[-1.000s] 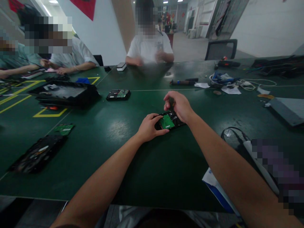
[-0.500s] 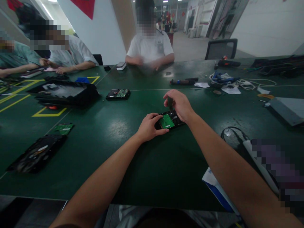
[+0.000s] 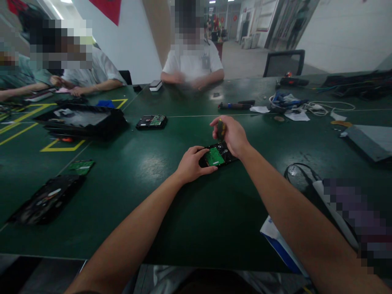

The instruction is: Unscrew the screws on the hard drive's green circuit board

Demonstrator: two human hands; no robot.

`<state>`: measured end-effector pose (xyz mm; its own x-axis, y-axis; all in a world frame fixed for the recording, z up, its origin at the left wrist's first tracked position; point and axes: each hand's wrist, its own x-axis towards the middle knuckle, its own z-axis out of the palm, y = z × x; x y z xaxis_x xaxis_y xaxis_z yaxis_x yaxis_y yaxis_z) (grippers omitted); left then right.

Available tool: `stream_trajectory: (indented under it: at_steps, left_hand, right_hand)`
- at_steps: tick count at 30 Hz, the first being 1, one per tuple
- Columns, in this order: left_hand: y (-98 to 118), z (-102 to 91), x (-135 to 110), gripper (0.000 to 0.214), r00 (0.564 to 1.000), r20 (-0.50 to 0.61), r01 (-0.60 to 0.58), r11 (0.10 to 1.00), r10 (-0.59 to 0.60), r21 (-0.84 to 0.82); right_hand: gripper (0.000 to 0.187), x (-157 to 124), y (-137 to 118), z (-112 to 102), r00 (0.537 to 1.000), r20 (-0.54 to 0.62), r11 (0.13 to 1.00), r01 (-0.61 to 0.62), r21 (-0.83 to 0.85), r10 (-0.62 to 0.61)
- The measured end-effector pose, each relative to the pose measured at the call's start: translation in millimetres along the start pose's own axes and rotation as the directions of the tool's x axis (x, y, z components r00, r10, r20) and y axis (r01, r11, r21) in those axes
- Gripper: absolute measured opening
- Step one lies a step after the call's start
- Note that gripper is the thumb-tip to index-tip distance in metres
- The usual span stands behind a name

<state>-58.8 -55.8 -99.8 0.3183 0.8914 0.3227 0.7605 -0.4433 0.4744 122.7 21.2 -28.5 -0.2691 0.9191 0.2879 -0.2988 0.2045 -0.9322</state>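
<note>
A hard drive (image 3: 215, 156) lies on the green table, its green circuit board facing up. My left hand (image 3: 192, 164) grips the drive's left end between thumb and fingers. Over the drive's right part, my right hand (image 3: 232, 132) is closed around a screwdriver (image 3: 221, 130) with a dark and yellow handle, held upright. The screwdriver's tip is too small to make out against the drive.
Another hard drive (image 3: 151, 122) lies farther off, left of centre. A black tray (image 3: 82, 118) stands at the left. Nearer are a dark drive body (image 3: 45, 200) and a loose circuit board (image 3: 82, 166). Cables (image 3: 318, 107) lie at the right. Several people sit across the table.
The screwdriver handle has turned in my right hand, now showing its yellow side. My left hand stays on the hard drive.
</note>
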Motion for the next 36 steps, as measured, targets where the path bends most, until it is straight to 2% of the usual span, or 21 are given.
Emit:
stream_trajectory:
  at_steps: [4, 8, 11, 15, 20, 23, 28, 36]
  left_hand:
    - [-0.1, -0.6, -0.1, 0.075, 1.000, 0.005, 0.005, 1.000, -0.005, 0.001]
    - [0.4, -1.3, 0.1, 0.076, 1.000, 0.009, 0.006, 1.000, -0.006, 0.002]
    - [1.0, -2.0, 0.1, 0.075, 1.000, 0.008, 0.002, 1.000, -0.002, 0.004]
    - [1.7, -2.8, -0.1, 0.074, 1.000, 0.010, 0.010, 1.000, -0.010, -0.004]
    - [0.4, -1.4, -0.1, 0.077, 1.000, 0.016, 0.010, 1.000, -0.010, -0.001]
    - [-0.7, -0.1, 0.2, 0.077, 1.000, 0.011, 0.016, 1.000, -0.016, 0.004]
    - [0.2, -0.8, 0.4, 0.075, 1.000, 0.008, 0.011, 1.000, -0.011, -0.003]
    - [2.2, -3.4, 0.1, 0.075, 1.000, 0.019, 0.021, 1.000, -0.021, -0.003]
  right_hand:
    - [0.023, -0.6, -0.4, 0.2, 0.999, -0.050, 1.000, 0.000, -0.030, -0.001]
    - [0.023, -4.5, -5.5, 3.2, 0.999, 0.037, 0.999, -0.030, 0.010, 0.030]
    - [0.035, -6.2, -7.5, 5.0, 0.996, 0.069, 0.998, -0.058, -0.003, 0.059]
    - [0.049, -4.7, -6.3, 3.8, 0.998, 0.033, 0.998, -0.050, -0.023, 0.051]
    - [0.026, -1.1, -3.8, 0.1, 1.000, 0.009, 0.997, 0.027, -0.065, -0.026]
    - [0.022, -2.1, -4.3, 0.9, 1.000, -0.014, 0.995, 0.006, -0.101, -0.007]
    - [0.027, -7.1, -7.8, 4.8, 0.998, 0.040, 0.998, -0.055, -0.041, 0.057]
    - [0.055, -4.3, -4.4, 2.9, 0.997, 0.077, 1.000, -0.024, -0.014, 0.025]
